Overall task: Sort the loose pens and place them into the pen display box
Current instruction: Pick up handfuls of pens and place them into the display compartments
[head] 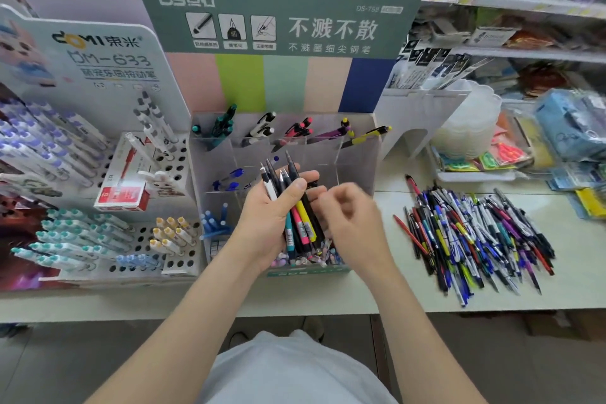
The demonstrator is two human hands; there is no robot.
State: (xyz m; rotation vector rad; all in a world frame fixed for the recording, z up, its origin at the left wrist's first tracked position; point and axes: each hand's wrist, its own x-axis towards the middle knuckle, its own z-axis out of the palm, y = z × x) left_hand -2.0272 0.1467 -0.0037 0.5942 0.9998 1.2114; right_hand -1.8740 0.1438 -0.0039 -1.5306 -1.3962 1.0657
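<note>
Left hand (264, 226) clamps a pen bundle (303, 221) just before the pen display box (357, 157); right hand (347, 220) beside it is blurred, grip unclear. Better to draw one pen out and match its colour to a compartment.

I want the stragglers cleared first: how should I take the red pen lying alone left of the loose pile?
Pinch the red pen mid-barrel from above, probably: it lies flat on the table, bare surface on its left, the pile crowding its right.

Single head view: wide-angle, facing forward-down, near above counter (295, 298).
</note>
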